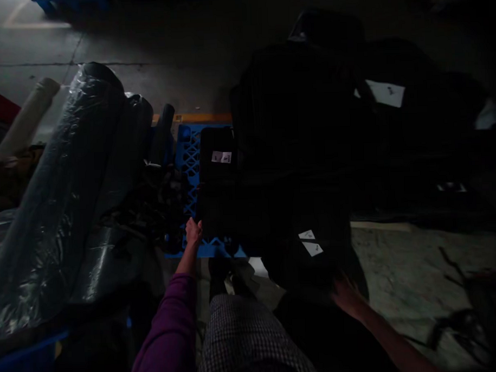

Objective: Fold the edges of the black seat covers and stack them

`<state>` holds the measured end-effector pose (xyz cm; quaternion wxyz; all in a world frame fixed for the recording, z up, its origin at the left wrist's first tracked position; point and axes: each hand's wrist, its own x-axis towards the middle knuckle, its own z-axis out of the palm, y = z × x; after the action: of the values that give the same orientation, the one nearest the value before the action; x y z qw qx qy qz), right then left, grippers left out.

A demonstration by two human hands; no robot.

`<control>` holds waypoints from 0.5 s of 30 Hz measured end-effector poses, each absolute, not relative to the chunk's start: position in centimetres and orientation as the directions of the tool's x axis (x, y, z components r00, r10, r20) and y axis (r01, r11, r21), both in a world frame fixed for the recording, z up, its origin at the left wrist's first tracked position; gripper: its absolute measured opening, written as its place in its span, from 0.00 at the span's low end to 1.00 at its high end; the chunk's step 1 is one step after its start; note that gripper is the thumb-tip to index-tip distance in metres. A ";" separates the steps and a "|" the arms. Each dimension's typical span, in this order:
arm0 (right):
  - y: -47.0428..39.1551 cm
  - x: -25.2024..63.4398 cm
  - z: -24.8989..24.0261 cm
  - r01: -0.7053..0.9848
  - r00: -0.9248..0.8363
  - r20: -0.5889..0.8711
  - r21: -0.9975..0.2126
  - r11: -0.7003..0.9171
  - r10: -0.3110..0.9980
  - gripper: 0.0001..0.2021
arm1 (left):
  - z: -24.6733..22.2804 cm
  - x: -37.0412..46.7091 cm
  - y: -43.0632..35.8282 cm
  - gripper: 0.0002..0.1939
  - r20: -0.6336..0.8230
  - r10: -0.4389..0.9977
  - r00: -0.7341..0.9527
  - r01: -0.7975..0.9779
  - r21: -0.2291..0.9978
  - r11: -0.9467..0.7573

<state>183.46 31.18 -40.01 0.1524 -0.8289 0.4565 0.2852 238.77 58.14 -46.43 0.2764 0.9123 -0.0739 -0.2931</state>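
My left hand (pixel 193 230) is closed at the left edge of a black bundle (pixel 220 211), over a blue plastic pallet (pixel 209 248). What its fingers hold, if anything, is lost in the dark. To the right, my right hand (pixel 344 292) is against a large black piece (pixel 332 264), its fingertips swallowed by shadow. Two white labels (pixel 312 249) lie on that black piece. A smaller black stack (pixel 216 141) with a pale label (pixel 221 156) rests on the pallet.
Plastic-wrapped rolls (pixel 64 187) lean on the left. Big dark heaps (pixel 302 108) fill the far right, one bearing a white paper (pixel 385 93). Part of a wheeled object (pixel 466 327) stands at the lower right. A blue crate (pixel 30 356) sits at the lower left.
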 end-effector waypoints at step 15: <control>31.5 183.1 -41.2 -0.836 0.404 -0.563 0.092 -0.541 -0.721 0.38 | -48.4 237.1 52.4 0.30 -0.382 -0.154 0.911 -0.083 0.196 -0.977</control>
<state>183.07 31.46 -41.25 0.1025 -0.8316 0.4681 0.2807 237.12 52.39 -48.36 0.0880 0.9735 -0.0609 -0.2019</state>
